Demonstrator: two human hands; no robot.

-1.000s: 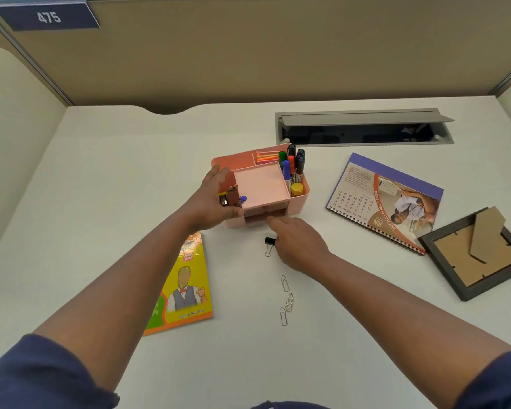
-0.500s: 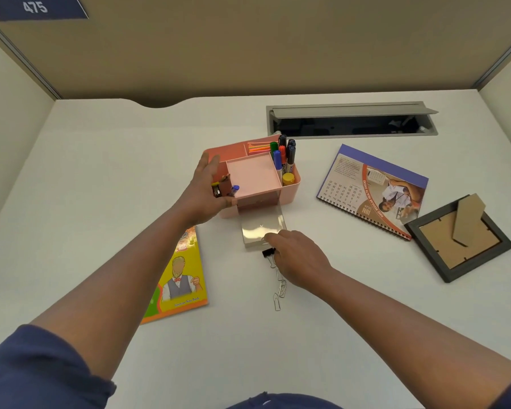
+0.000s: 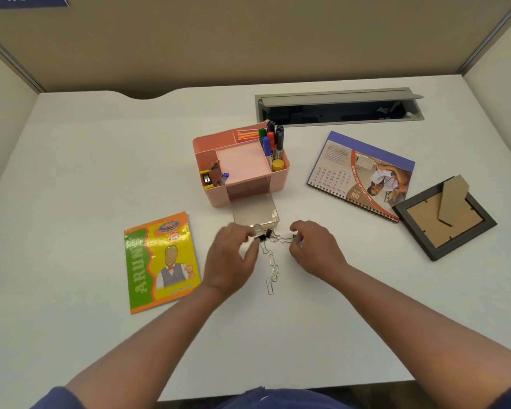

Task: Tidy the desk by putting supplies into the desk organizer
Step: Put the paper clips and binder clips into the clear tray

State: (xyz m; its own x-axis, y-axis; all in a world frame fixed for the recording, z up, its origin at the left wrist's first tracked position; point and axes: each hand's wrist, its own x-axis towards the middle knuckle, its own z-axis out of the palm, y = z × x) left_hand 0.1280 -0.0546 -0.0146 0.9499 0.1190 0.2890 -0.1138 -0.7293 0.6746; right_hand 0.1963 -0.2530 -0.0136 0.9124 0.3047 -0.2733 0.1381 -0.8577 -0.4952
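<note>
A pink desk organizer (image 3: 282, 175) stands mid-desk with markers (image 3: 273, 144), a pink note pad (image 3: 242, 162) and small items in its compartments. Its clear drawer (image 3: 255, 214) is pulled out toward me. Just in front of the drawer lie black binder clips (image 3: 267, 234) and a trail of silver paper clips (image 3: 273, 268). My left hand (image 3: 229, 261) pinches one black binder clip at the drawer's front. My right hand (image 3: 314, 249) pinches another binder clip by its wire handles.
A yellow-green notebook (image 3: 160, 261) lies to the left. A spiral desk calendar (image 3: 363, 174) and a face-down dark picture frame (image 3: 444, 221) lie to the right. A grey cable tray (image 3: 337, 107) is open at the back. Partition walls enclose the desk.
My left hand left the organizer's side and came down to the clips. The right hand let go of the drawer, now fully pulled out, and took a binder clip.
</note>
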